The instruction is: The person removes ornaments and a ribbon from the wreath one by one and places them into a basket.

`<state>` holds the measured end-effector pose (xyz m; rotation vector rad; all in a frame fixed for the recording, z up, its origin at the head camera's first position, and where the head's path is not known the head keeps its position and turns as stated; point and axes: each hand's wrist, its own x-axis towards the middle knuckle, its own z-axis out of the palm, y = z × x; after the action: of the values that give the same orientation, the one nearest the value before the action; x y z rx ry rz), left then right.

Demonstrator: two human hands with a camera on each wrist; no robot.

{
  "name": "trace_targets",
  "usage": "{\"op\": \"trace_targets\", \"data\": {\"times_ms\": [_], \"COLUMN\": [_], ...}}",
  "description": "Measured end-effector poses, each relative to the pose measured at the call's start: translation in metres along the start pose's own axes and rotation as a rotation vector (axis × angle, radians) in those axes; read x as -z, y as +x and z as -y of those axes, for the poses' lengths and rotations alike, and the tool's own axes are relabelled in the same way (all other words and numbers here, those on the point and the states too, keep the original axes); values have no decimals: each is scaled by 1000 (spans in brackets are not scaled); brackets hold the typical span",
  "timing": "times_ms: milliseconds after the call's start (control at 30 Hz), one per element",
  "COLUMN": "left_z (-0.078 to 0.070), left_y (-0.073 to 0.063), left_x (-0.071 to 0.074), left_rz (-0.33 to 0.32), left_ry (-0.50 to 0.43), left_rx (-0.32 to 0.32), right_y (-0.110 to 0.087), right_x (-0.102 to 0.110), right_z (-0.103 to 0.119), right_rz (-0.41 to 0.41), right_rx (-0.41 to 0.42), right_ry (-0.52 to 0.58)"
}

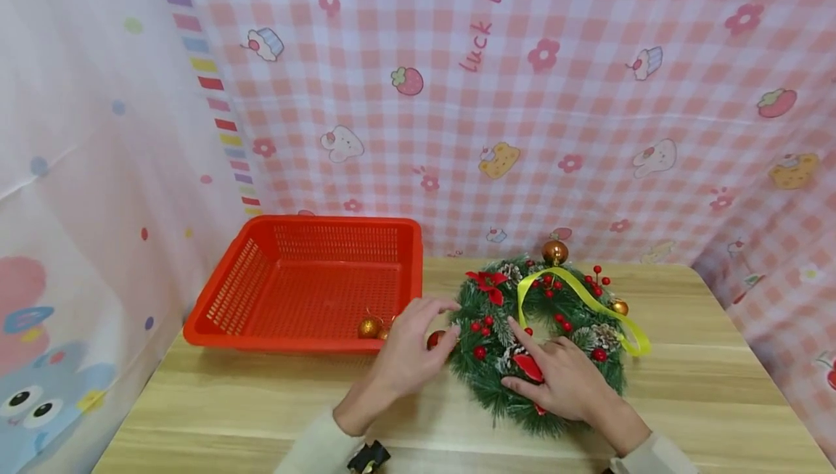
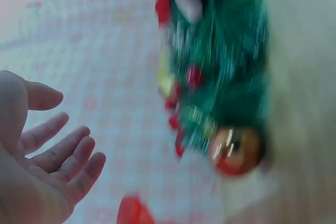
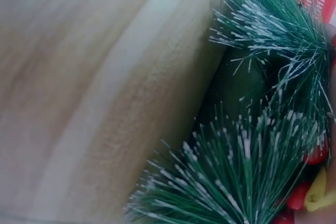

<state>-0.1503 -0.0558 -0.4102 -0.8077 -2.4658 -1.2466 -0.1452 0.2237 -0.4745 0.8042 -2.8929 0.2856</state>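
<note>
A green wreath (image 1: 480, 379) with red berries, pine cones, red petals and a yellow ribbon (image 1: 575, 282) lies on the table. At its left edge sits a shiny reddish-gold ball (image 2: 237, 151), partly covered by my left hand in the head view. My left hand (image 1: 414, 340) hovers beside that ball, fingers loosely bent and apart, with nothing in them in the left wrist view. On the front of the wreath rests my right hand (image 1: 564, 379), index finger extended over the greenery near a red petal (image 1: 527, 367). Frosted needles (image 3: 247, 166) fill the right wrist view's right side.
A red plastic basket (image 1: 303, 347) stands left of the wreath, with gold balls (image 1: 369, 327) in its front right corner. More gold balls sit at the wreath's back (image 1: 555, 252) and right side (image 1: 619, 307). A checked curtain (image 1: 457, 169) hangs behind the wooden table (image 1: 705, 387).
</note>
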Motion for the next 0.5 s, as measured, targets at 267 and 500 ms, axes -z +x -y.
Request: {"op": "trace_targets", "data": {"times_ms": [267,500], "left_z": [-4,7], "left_y": [-4,-1], "left_x": [-27,-48], "left_rz": [151,102], "left_ry": [-137,-122], "left_rx": [122,243], "right_y": [-1,0], "right_x": [-1,-1], "right_z": [0,0], "right_rz": [-31,-37], "right_rx": [10,5], "right_ry": [-12,-16]}}
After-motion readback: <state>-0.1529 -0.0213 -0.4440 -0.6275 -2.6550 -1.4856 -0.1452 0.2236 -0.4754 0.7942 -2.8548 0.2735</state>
